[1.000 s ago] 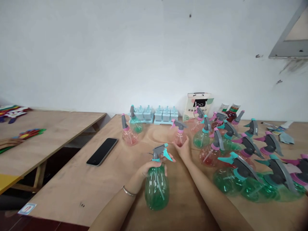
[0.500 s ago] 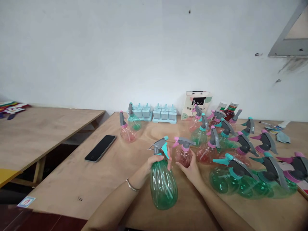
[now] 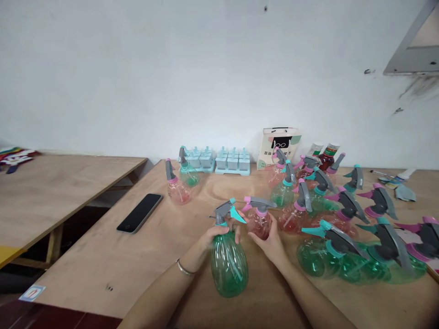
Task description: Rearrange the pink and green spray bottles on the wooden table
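My left hand (image 3: 216,235) is closed around the neck of a green spray bottle (image 3: 229,267), which has a grey head and a turquoise trigger and leans slightly. Just to the right, my right hand (image 3: 272,241) grips a pink spray bottle (image 3: 258,224) with a grey and pink head. The two bottles are close together in front of me. Beside my right hand stands another pink spray bottle (image 3: 294,217). A green spray bottle (image 3: 315,258) stands nearer the front, in a cluster of several more at the right.
A phone (image 3: 140,213) lies at the left. Behind it stand a pink spray bottle (image 3: 179,191) and a green spray bottle (image 3: 188,174). Pale blue ice-pop molds (image 3: 232,162) and a paper bag (image 3: 278,148) are by the wall. A second table (image 3: 68,192) is at far left.
The green bottle's head has turned and tilted slightly, its trigger now pointing more to the right, in my left hand. My right hand still holds the pink bottle. The view has shifted slightly.
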### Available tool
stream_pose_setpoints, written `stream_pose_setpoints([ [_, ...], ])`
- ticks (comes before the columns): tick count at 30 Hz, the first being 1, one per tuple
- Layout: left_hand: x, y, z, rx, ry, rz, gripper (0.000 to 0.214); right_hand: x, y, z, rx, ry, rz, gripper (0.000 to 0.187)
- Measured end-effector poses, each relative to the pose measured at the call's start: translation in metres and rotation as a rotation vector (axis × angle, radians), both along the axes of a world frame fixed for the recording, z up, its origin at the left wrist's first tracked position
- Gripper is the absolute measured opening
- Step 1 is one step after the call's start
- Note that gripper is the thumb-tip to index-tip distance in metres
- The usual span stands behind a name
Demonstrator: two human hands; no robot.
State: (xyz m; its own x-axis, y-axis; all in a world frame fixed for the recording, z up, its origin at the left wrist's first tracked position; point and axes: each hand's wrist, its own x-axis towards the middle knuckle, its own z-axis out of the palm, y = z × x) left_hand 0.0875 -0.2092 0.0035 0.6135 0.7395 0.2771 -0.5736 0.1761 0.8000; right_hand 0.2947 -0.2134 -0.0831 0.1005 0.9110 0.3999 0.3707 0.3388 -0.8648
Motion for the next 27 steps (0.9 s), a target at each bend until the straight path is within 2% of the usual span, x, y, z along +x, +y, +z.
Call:
stream_pose_setpoints([
  [6,-0.0025,0.0007,-0.0062,-0.010,0.005,0.173,0.029,0.0000,-0.0007,-0.0006,-0.016,-0.011,-0.017,0.088],
  [12,-0.0017,0.0006,-0.0044,0.030,0.068,0.162,0.048,-0.0006,-0.0011,0.0015,-0.009,-0.013,-0.024,0.088],
  [17,-0.0024,-0.0015,-0.0024,0.015,0.072,0.188,0.034,-0.0013,-0.0019,0.0027,-0.014,0.010,-0.004,0.086],
  [23,0.0003,-0.0046,0.0029,0.019,0.062,0.194,0.049,-0.0015,-0.0021,0.0043,-0.021,0.022,0.005,0.087],
  [27,-0.0013,-0.0027,0.0030,0.060,0.040,0.208,0.034,-0.0012,-0.0023,0.0057,-0.019,0.011,-0.007,0.087],
])
